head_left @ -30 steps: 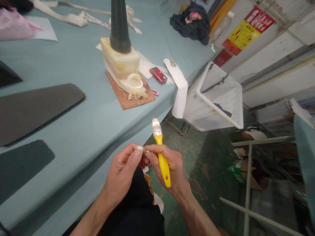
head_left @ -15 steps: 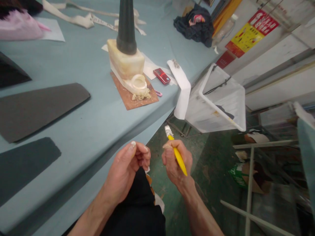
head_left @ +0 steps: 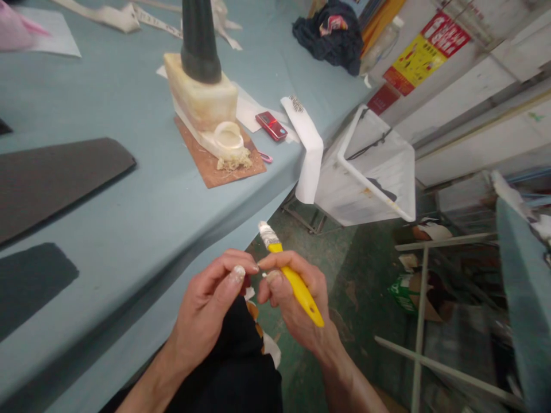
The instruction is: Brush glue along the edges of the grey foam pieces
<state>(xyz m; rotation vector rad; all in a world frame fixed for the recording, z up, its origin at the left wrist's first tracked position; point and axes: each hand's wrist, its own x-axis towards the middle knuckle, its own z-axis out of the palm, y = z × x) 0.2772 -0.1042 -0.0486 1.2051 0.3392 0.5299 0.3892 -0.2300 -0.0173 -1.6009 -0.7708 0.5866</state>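
Observation:
A yellow-handled paintbrush [head_left: 299, 289] with white-coated bristles leans across my right hand [head_left: 297, 298], which is closed around it; the bristle end points up and away. My left hand [head_left: 217, 298] is curled closed, its thumb bent toward the fingers and white residue on the thumb tip. The fingertips of both hands meet or nearly meet in front of my lap. A small white bit shows at my right thumb and forefinger. Whether anything sits inside my left fingers is hidden.
On the blue-covered table [head_left: 159, 201] stand a yellowish container [head_left: 204, 109] with a dark cone on top and a brown board [head_left: 206, 172] beneath. A red box [head_left: 271, 126], a white strip [head_left: 310, 160] and dark panels [head_left: 55, 183] lie around. A white bin [head_left: 344, 195] stands beyond the table edge.
My hands have come together from apart. The brush has shifted left, and my right forefinger now stretches toward my left fingertips. The view has moved slightly right.

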